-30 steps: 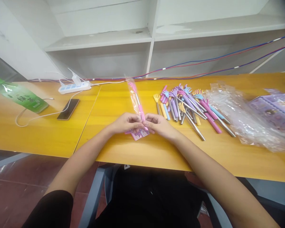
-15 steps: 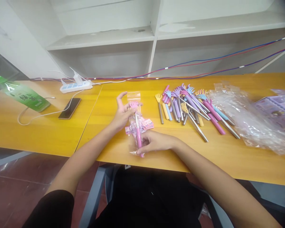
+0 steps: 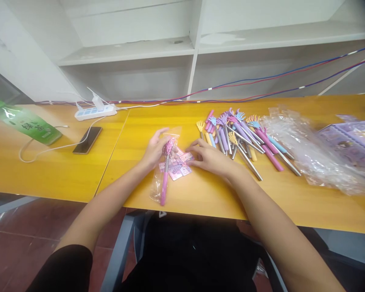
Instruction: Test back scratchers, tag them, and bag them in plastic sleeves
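Observation:
My left hand (image 3: 155, 149) is closed around the top end of a pink back scratcher (image 3: 164, 178) with a metal shaft, which sits in a clear plastic bag (image 3: 156, 184). Its small hand-shaped head shows beside my fingers, and the pink handle points toward me. My right hand (image 3: 205, 156) is at the right edge of several small pink and purple printed cards (image 3: 180, 169) on the table. Its thumb and fingers are bent at the cards; whether a card is between the fingertips is hard to see.
Right of my hands lies a pile of colourful back scratchers (image 3: 246, 134). Beyond it are clear plastic bags (image 3: 304, 150) and a purple box (image 3: 353, 142). At left are a phone (image 3: 87, 140), a power strip (image 3: 95, 111) and a green bottle (image 3: 27, 123). White shelving (image 3: 127, 52) stands behind.
My right hand has left the pink handle and moved up and right to the cards. The bagged back scratcher has swung its handle end left, still in my left hand.

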`<move>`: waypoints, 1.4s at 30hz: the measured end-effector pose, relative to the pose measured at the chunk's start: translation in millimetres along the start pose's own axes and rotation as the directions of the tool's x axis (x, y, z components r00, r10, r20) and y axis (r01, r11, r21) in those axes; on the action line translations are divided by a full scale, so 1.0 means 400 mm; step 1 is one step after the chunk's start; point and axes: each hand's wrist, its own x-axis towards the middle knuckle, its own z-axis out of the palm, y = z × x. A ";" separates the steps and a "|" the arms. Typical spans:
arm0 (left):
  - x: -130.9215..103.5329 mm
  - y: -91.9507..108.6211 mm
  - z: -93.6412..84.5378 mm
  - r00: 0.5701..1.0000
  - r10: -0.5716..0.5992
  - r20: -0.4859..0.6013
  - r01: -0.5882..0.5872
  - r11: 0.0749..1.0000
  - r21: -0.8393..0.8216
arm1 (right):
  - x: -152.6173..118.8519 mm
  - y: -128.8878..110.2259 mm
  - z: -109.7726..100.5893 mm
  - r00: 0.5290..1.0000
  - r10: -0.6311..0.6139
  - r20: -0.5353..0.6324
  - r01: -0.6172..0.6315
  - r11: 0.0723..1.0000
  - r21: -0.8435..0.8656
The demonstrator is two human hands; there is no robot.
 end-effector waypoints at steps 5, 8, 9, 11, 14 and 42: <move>0.007 -0.009 -0.001 0.999 0.023 -0.033 -0.024 0.999 -0.023 | 0.005 0.013 0.016 1.000 0.007 0.001 -0.007 1.000 -0.010; 0.004 -0.015 0.001 0.998 0.060 -0.008 -0.060 0.998 0.015 | 0.010 0.007 0.011 1.000 0.000 -0.023 0.001 1.000 0.012; 0.001 -0.015 0.003 0.997 0.071 0.005 -0.071 0.997 0.031 | 0.011 0.005 0.009 1.000 -0.002 -0.026 0.002 1.000 0.019; -0.008 -0.011 0.007 0.994 0.103 0.021 -0.104 0.992 0.068 | 0.013 0.000 0.006 0.999 0.007 -0.034 -0.006 1.000 0.027; -0.020 -0.005 0.015 0.986 0.165 0.028 -0.168 0.979 0.113 | 0.013 -0.006 0.002 0.995 0.071 -0.067 -0.067 0.996 0.057; -0.012 -0.046 0.015 0.972 0.223 0.072 -0.234 0.937 0.258 | 0.004 -0.101 0.029 0.774 -0.049 -0.632 0.217 0.957 0.191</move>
